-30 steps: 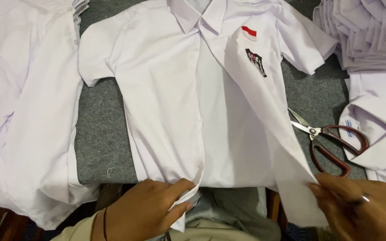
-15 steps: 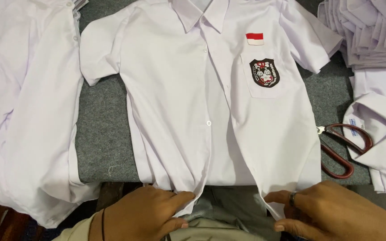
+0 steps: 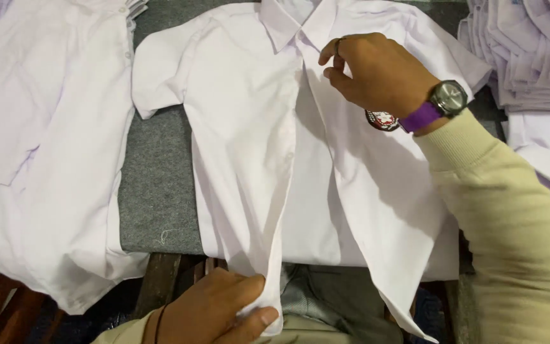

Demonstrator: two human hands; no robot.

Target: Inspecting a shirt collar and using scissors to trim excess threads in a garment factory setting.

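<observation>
Left hand: thumb and fingers pinched on the bottom hem corner of the white short-sleeved shirt, at the lower end of one front panel. The pinch holds that panel's edge drawn taut towards the person, so the placket lies in a straight line up from the grip.

Right hand: reached to the far end of the same garment, just below the collar. Fingertips curled and closed lightly on the upper placket edge; whether cloth is nipped between them or only pressed flat cannot be told. A ring sits on one finger; a wristwatch with purple strap at the wrist; a cream sleeve runs back from it.

Shirt: laid face up, front unbuttoned, the two panels parted between the hands. A dark embroidered badge shows under the right wrist, partly covered.

Beneath: grey felt-like table cover, hem overhanging its near edge.

Outward of the left hand: other white garments, loosely spread. Outward of the right hand: a stack of folded white shirts.
</observation>
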